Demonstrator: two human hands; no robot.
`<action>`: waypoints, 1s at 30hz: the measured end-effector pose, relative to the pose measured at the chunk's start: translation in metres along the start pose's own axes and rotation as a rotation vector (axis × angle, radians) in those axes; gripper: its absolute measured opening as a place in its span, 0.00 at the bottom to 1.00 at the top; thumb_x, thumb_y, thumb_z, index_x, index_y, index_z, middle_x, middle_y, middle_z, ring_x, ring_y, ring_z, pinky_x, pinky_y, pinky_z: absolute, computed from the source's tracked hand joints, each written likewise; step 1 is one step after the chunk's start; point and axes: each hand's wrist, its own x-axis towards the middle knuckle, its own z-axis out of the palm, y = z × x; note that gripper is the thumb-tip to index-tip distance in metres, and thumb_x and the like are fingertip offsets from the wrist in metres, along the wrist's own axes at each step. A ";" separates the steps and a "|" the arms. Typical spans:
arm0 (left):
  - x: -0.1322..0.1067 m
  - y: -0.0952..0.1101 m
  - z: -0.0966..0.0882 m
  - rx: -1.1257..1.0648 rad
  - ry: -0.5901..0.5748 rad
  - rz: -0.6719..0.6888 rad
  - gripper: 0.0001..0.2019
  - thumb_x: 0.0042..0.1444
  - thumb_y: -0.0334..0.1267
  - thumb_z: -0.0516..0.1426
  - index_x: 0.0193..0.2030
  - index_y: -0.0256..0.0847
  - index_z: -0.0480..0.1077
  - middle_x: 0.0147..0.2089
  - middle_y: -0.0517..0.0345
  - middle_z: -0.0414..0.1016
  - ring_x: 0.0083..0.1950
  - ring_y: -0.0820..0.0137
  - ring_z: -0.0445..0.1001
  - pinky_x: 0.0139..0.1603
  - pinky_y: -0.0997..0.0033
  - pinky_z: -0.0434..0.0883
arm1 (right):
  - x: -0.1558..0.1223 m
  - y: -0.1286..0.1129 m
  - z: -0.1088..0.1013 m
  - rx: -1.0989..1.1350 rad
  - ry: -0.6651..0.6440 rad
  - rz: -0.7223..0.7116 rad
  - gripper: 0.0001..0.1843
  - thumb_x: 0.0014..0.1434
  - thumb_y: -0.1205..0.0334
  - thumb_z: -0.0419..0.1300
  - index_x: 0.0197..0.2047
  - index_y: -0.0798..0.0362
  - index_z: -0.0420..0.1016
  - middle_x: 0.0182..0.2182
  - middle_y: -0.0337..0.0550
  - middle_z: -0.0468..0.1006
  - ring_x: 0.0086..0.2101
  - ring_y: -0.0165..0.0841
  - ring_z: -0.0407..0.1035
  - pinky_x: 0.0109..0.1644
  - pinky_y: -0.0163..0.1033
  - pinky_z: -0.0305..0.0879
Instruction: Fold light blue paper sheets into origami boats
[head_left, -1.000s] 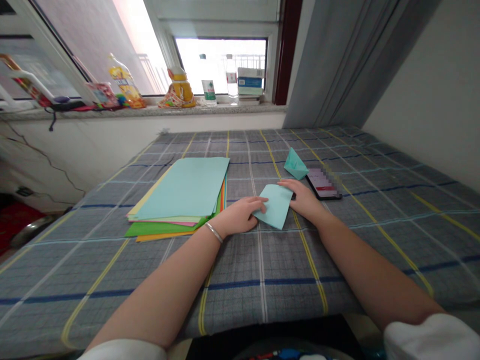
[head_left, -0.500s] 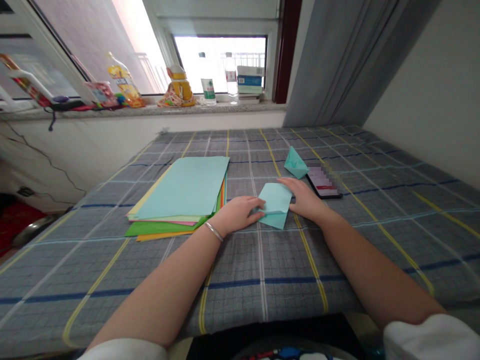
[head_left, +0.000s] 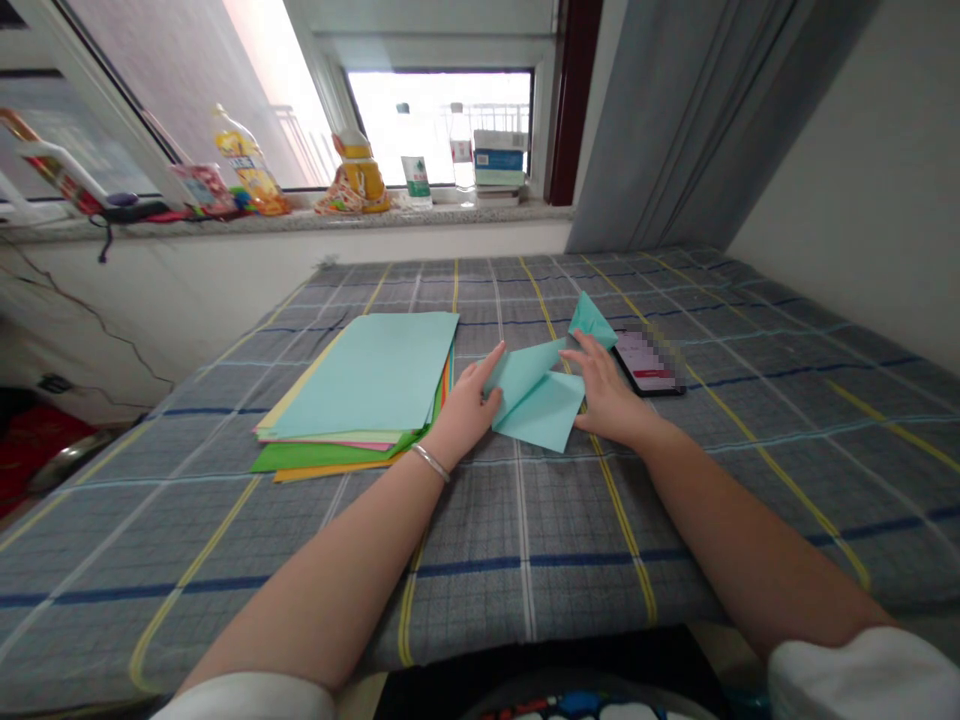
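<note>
A light teal sheet of paper (head_left: pixel 541 408) lies on the checked cloth, creased across, with its far flap lifted at a slant above the near part. My left hand (head_left: pixel 469 405) is at the sheet's left side, the flap's edge between thumb and fingers, the index finger pointing up and away. At the right edge, my right hand (head_left: pixel 609 392) has its fingers spread, fingertips by the flap's far right corner and thumb near the lower part. Just beyond it stands a folded teal paper shape (head_left: pixel 591 320), pointed at the top.
A phone (head_left: pixel 646 362) lies right of the folded shape. To the left is a stack of coloured paper (head_left: pixel 367 375), teal on top. Bottles, a yellow container (head_left: pixel 360 175) and boxes (head_left: pixel 500 160) line the windowsill. The checked cloth (head_left: pixel 480 520) covers the whole surface.
The paper has opened out along its crease, with the far flap raised. My left hand has shifted left and away from me; my right fingers have spread.
</note>
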 end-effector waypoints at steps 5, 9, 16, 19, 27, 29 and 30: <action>0.005 -0.006 -0.001 -0.079 0.106 -0.157 0.20 0.55 0.32 0.54 0.55 0.43 0.70 0.47 0.53 0.72 0.49 0.63 0.70 0.57 0.58 0.67 | 0.004 -0.013 -0.008 -0.015 -0.056 -0.090 0.25 0.47 0.68 0.64 0.51 0.48 0.69 0.69 0.45 0.43 0.67 0.48 0.36 0.67 0.60 0.45; 0.005 -0.015 0.000 0.062 0.258 -0.100 0.22 0.50 0.32 0.59 0.54 0.43 0.70 0.57 0.50 0.61 0.63 0.58 0.58 0.66 0.54 0.58 | 0.007 -0.022 -0.006 0.038 -0.188 -0.257 0.20 0.50 0.72 0.62 0.46 0.44 0.77 0.60 0.41 0.67 0.63 0.43 0.53 0.64 0.55 0.54; 0.003 -0.017 -0.003 0.174 0.282 -0.078 0.27 0.52 0.37 0.60 0.59 0.44 0.63 0.66 0.46 0.42 0.65 0.55 0.57 0.66 0.51 0.58 | 0.007 -0.022 0.005 0.163 -0.277 -0.268 0.19 0.54 0.72 0.59 0.44 0.41 0.80 0.52 0.38 0.76 0.56 0.40 0.65 0.60 0.51 0.61; 0.004 -0.018 -0.005 0.251 0.322 -0.106 0.30 0.52 0.41 0.61 0.62 0.46 0.59 0.69 0.46 0.38 0.70 0.49 0.45 0.67 0.45 0.53 | 0.007 -0.019 0.002 0.241 -0.326 -0.223 0.16 0.56 0.70 0.59 0.42 0.42 0.81 0.46 0.38 0.80 0.51 0.37 0.69 0.58 0.49 0.64; 0.002 -0.024 -0.003 0.442 0.159 -0.056 0.34 0.55 0.47 0.57 0.67 0.42 0.54 0.70 0.42 0.45 0.71 0.45 0.40 0.67 0.40 0.46 | 0.006 -0.019 -0.016 0.315 -0.411 -0.150 0.10 0.54 0.62 0.62 0.40 0.44 0.82 0.42 0.37 0.82 0.50 0.37 0.71 0.57 0.44 0.63; -0.001 -0.019 -0.003 0.488 0.069 0.017 0.30 0.59 0.46 0.54 0.67 0.43 0.55 0.70 0.44 0.48 0.72 0.48 0.40 0.68 0.40 0.43 | 0.006 -0.019 -0.020 0.344 -0.449 -0.133 0.11 0.55 0.62 0.61 0.42 0.44 0.81 0.42 0.36 0.82 0.49 0.36 0.71 0.57 0.43 0.63; -0.003 -0.016 -0.003 0.508 0.027 0.058 0.29 0.60 0.47 0.53 0.67 0.44 0.55 0.70 0.45 0.49 0.72 0.49 0.40 0.68 0.41 0.42 | 0.006 -0.020 -0.021 0.357 -0.470 -0.128 0.11 0.55 0.61 0.61 0.42 0.45 0.81 0.41 0.36 0.82 0.48 0.36 0.72 0.57 0.42 0.62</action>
